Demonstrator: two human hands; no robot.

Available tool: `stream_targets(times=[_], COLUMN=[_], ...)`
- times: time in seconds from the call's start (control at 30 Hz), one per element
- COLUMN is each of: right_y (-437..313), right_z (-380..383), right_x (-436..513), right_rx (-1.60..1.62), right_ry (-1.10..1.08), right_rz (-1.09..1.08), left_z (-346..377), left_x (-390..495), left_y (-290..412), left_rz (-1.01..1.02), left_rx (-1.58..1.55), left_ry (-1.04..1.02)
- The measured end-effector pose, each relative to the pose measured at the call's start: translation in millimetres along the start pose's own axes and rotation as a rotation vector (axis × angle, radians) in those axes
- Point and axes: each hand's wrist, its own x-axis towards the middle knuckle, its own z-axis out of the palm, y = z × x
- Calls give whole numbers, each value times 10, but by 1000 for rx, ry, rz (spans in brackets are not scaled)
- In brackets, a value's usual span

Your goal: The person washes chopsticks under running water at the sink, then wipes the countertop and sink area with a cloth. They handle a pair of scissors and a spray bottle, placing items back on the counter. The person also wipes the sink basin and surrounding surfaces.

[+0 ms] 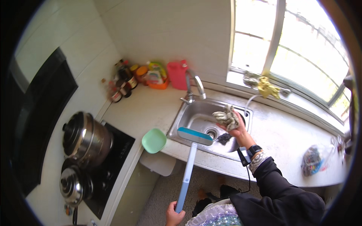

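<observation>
My left hand [174, 215] grips the lower end of the long blue-grey handle of a squeegee-like wiper [195, 136], whose teal-edged head reaches over the near edge of the stainless steel sink [195, 113]. Above the sink's right side, my right hand [239, 128] holds a crumpled, greyish cloth [227, 117]. A dark, mesh-like scrubber [224, 139] lies in the basin beside the drain [211, 134]. The curved metal faucet [198, 82] stands at the sink's back left.
A green plastic basin [154, 140] sits left of the sink at the counter edge. Steel pots [84, 138] stand on the black hob [113, 163]. Bottles [124, 76] and a pink jug [177, 74] line the wall. A yellow cloth [267, 87] lies on the sill; a plastic bag [314, 159] is at right.
</observation>
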Motion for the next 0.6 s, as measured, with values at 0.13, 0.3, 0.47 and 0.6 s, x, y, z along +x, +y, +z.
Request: stream_targets(times=[0.13, 0.3, 0.47, 0.6], right_y=[21, 88, 52, -341], right_z=[-171, -308, -532, -950], right_x=[-220, -294, -429, -543], right_rx=[-19, -356, -528, -515], right_ry=[126, 355, 644, 689], right_rz=[54, -87, -176, -263], left_z=[-93, -75, 53, 274], left_x=[192, 300, 292, 239], left_y=[-91, -52, 94, 270], left_rz=[91, 201, 210, 159], left_rx=[-14, -36, 29, 76], left_ry=[-51, -172, -147, -100])
